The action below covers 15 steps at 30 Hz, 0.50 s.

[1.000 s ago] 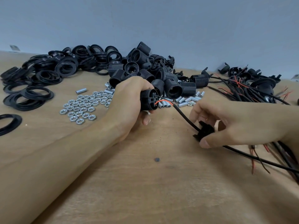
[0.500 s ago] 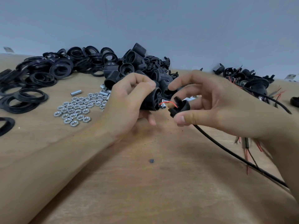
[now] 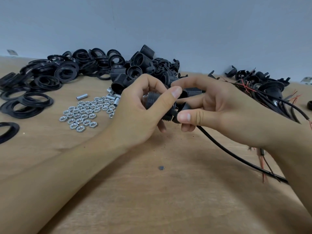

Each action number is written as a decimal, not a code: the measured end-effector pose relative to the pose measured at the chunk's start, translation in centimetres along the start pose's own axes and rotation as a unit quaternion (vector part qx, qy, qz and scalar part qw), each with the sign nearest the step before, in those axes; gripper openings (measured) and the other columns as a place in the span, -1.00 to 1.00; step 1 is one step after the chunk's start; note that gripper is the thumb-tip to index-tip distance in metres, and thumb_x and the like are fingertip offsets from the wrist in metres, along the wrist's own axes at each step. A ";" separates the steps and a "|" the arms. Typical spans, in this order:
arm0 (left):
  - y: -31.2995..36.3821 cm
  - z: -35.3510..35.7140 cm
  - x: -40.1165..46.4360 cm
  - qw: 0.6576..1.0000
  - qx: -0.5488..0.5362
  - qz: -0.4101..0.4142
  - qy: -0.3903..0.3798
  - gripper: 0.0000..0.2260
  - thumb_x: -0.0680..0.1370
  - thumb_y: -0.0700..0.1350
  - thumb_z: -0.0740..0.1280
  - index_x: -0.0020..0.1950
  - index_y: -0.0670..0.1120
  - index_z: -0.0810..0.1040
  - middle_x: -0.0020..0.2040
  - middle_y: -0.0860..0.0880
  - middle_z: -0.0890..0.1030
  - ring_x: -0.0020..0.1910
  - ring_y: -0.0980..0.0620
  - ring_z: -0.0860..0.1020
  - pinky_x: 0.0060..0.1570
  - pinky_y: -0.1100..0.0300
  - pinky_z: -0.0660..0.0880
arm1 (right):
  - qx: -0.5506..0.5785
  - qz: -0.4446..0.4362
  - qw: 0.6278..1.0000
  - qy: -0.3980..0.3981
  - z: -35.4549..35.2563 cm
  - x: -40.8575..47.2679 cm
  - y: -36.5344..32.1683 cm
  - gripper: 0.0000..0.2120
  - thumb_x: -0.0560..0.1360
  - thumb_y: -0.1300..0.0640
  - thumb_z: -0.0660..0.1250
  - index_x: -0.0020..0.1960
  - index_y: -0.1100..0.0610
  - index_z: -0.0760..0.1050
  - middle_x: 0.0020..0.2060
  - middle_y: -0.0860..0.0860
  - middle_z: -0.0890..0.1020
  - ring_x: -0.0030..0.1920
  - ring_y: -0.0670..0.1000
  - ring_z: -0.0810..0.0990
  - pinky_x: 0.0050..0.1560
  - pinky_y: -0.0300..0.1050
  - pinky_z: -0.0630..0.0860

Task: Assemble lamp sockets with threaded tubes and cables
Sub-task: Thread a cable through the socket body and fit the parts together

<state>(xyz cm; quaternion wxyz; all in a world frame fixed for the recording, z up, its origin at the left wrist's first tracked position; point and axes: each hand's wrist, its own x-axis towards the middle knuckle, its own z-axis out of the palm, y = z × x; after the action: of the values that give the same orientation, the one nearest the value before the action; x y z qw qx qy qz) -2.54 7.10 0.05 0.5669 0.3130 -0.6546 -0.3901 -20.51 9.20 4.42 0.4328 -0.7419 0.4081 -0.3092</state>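
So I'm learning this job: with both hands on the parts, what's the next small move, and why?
Probably press the cap in the right hand onto the socket gripped by the left hand. They already meet, and the cable trails from the cap.

Both forearms reach in from the lower corners and meet mid-frame above the table. The left hand point(image 3: 143, 108) is curled, thumb pressed forward toward the right hand's forefinger. The right hand point(image 3: 217, 108) is curled too, thumb pinching against its fingers; the fingertips seem to touch, though overlap hides the contact.
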 end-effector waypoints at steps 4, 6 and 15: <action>-0.2 0.1 0.0 1.000 0.020 0.018 -0.006 -0.83 0.63 -0.02 0.22 -0.07 -0.10 0.41 -0.26 -0.14 0.47 -0.41 0.06 0.56 -0.52 0.18 0.51 | -0.012 0.000 1.000 0.025 0.4 0.3 0.3 -0.44 0.36 0.00 0.40 0.32 0.08 0.41 -0.31 -0.07 0.66 -0.22 -0.03 0.68 -0.04 -0.16 0.61; -0.1 0.1 0.0 0.998 0.034 0.047 0.014 -0.80 0.67 -0.02 0.15 -0.06 -0.11 0.40 -0.27 -0.16 0.45 -0.41 0.13 0.54 -0.46 0.28 0.50 | -0.030 0.009 0.998 0.047 0.3 0.3 0.4 -0.57 0.32 -0.11 0.42 0.13 0.04 0.57 -0.28 -0.05 0.71 -0.25 -0.04 0.69 -0.11 -0.20 0.61; 0.0 -0.2 0.4 0.989 0.110 0.071 0.062 -0.80 0.63 0.01 0.27 -0.12 -0.08 0.43 -0.32 0.08 0.42 -0.41 0.21 0.37 -0.38 0.39 0.34 | -0.137 -0.001 0.991 0.008 -0.1 0.5 1.1 -0.69 0.44 -0.25 0.38 -0.03 -0.03 0.63 -0.22 -0.02 0.70 -0.39 -0.10 0.46 -0.25 0.00 0.40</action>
<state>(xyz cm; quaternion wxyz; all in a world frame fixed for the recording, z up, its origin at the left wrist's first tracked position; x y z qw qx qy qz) -2.40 6.72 0.23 0.5947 0.3500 -0.6778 -0.2539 -20.74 8.34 3.52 0.3236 -0.7921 0.4496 -0.2564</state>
